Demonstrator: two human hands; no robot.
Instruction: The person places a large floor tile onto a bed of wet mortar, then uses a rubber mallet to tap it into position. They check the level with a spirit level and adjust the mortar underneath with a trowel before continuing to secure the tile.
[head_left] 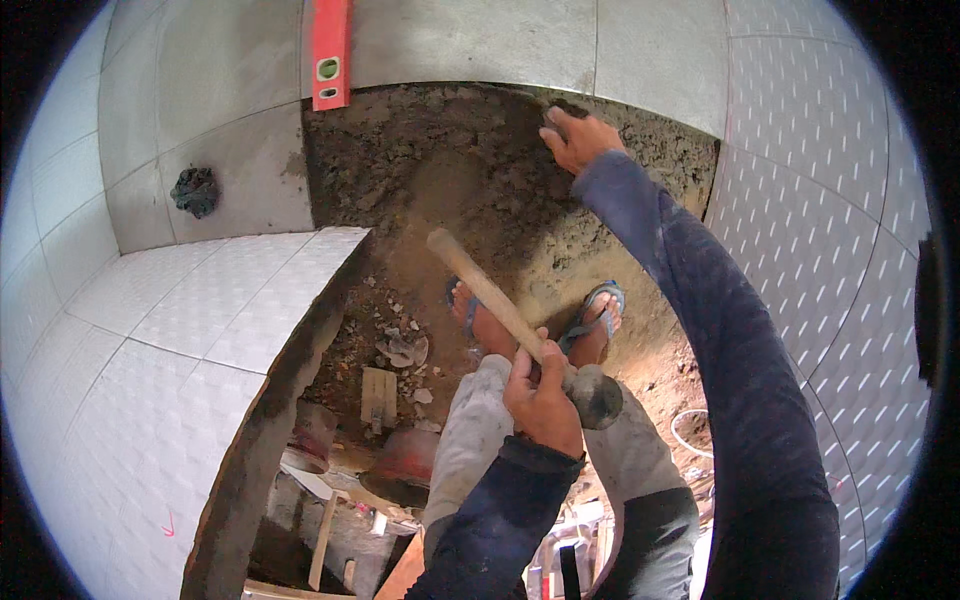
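My left hand (543, 400) grips a mallet (476, 277) by its pale wooden handle, near the rounded dark head, which hangs low over my knees. My right hand (581, 143) reaches to the far edge of a bed of rough grey mortar (390, 150), fingers curled on something dark that I cannot make out, just below the edge of the grey floor tiles (660, 60). A red spirit level (330, 40) lies on those tiles to the left, its end at the mortar's edge.
Pale tiled surfaces (220, 310) (810, 250) flank me. A dark crumpled lump (195, 192) sits on a left tile. My sandalled feet (595, 320) stand on dirt. Below left are rubble (400, 350), a small board (378, 398), red buckets (405, 465) and wood scraps (325, 540).
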